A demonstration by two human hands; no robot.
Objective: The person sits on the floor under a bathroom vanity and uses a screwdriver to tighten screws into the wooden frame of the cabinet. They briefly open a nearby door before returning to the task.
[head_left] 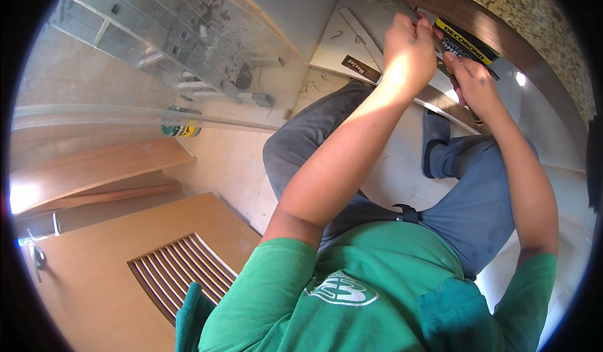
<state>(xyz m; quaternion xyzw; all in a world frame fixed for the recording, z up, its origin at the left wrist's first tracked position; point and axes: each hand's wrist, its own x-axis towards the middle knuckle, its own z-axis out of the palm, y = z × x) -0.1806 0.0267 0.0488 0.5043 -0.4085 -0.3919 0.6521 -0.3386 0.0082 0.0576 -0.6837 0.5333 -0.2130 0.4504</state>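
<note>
My left hand [409, 49] is closed near the cabinet's upper edge, its fingers around a thin grey strip. Just to its right and a little nearer, my right hand [474, 87] is closed on a dark-handled tool [480, 121], whose end pokes out below the palm. Its working end lies between the two hands, and I cannot make out its kind. Right behind the hands sits a black and yellow container [468, 41]. A small dark brown box [361, 68] lies to the left of my left wrist.
A speckled stone countertop [553, 13] with a wooden edge curves overhead at the far right. A pale strip [361, 35] lies beyond the brown box. Glass panel, folded ladder [125, 28] and green-yellow can [181, 121] are at left. A slatted wooden door [107, 251] lies near left.
</note>
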